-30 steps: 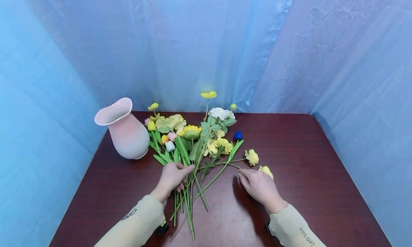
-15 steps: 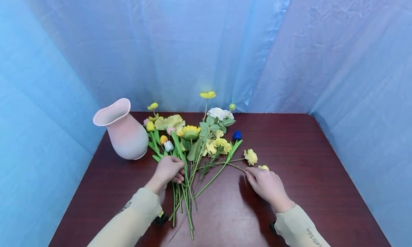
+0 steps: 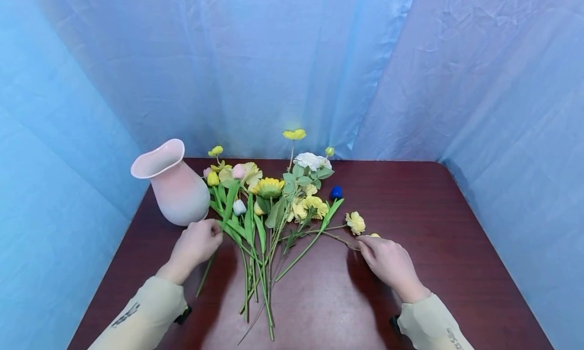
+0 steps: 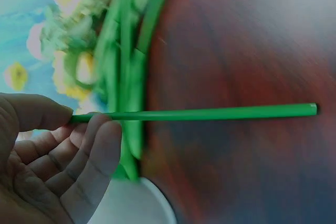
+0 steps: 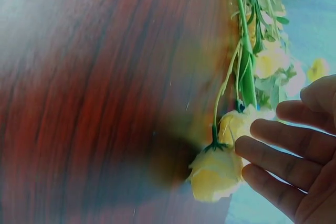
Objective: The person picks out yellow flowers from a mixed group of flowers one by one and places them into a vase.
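My left hand (image 3: pixel 193 247) pinches the green stem (image 4: pixel 226 114) of a tulip between thumb and fingers, left of the flower pile. The stem's cut end points toward the front of the table, and its leaf and pink head (image 3: pixel 239 171) lean over the pile. In the right wrist view my right hand (image 5: pixel 294 150) has its fingers loosely extended beside a pale yellow flower (image 5: pixel 215 174) on a thin stem; whether they touch cannot be told. A second yellow flower (image 3: pixel 355 222) lies just behind that hand.
A pink-and-white vase (image 3: pixel 180 193) stands at the back left. Tulips, a sunflower (image 3: pixel 269 187), a white flower (image 3: pixel 311 161) and several loose stems lie mid-table. A blue tulip (image 3: pixel 336 192) lies right of them. Blue curtains (image 3: pixel 274 61) surround the dark red table (image 3: pixel 456 269).
My left hand has pulled the pink tulip out leftward, away from the bundle of stems toward the vase. My right hand has shifted slightly right and nearer the front.
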Available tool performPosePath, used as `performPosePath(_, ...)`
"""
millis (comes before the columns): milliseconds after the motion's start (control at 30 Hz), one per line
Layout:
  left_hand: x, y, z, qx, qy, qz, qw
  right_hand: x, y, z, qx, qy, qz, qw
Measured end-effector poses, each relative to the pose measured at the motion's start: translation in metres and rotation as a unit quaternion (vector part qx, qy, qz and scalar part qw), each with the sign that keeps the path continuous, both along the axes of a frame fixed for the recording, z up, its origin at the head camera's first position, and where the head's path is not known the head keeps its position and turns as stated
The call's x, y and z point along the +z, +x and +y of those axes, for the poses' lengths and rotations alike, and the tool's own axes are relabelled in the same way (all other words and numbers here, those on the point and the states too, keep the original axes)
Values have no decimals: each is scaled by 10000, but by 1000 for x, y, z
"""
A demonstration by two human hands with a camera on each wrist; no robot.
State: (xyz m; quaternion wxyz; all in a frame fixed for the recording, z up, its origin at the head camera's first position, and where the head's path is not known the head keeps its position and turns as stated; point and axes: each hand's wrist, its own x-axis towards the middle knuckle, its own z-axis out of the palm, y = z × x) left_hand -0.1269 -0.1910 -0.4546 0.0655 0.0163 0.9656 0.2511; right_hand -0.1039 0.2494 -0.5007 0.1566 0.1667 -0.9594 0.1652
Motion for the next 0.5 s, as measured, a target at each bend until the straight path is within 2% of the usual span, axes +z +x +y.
performPosePath(67,-4,7,-11,68,-261,3,9996,0,0,3,-31,-8,19,10000)
performPosePath(233,-13,17,-27,369,-375,-112,9986,2,-1,8,-77,-29,4,10000)
performPosePath(400,-20,18,-32,601,-368,-199,9973,3,-2,10,-64,-41,36,10000)
performPosePath(500,-23,15,-32,727,-341,-485,9956,4,-2,10,-69,-26,13,10000)
